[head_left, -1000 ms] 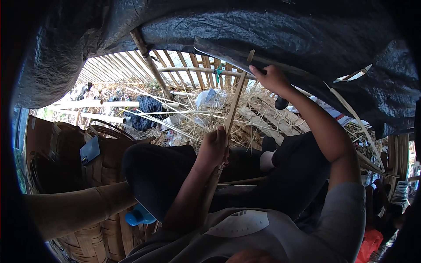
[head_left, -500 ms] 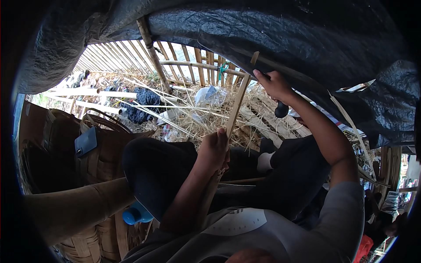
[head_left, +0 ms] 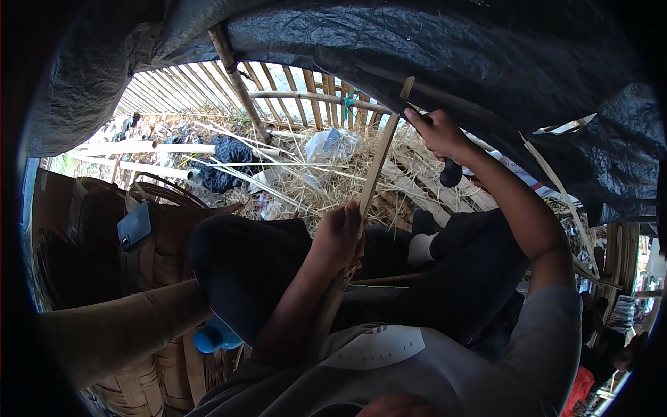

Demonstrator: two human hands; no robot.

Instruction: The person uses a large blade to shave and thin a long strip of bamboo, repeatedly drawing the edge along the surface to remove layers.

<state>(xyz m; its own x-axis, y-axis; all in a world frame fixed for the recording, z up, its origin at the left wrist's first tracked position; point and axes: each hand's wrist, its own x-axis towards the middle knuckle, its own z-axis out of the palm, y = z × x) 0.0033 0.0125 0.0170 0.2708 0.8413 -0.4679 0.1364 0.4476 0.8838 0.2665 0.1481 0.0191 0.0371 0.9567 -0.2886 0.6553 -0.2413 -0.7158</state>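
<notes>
Bamboo strip (head_left: 379, 163), long, thin, pale tan, rising steeply between both hands.

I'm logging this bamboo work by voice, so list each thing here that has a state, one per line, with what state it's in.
Bamboo strip: upright, slightly tilted, held in both hands.
Left hand: closed around the strip's lower part.
Right hand: raised near the strip's top, closed on a dark-handled tool.
Dark-handled tool: gripped, blade not clearly visible.
Woven basket: standing at left, a blue phone-like object resting on it.

Baskets (head_left: 125, 243) left of knee (head_left: 236, 257)
</notes>
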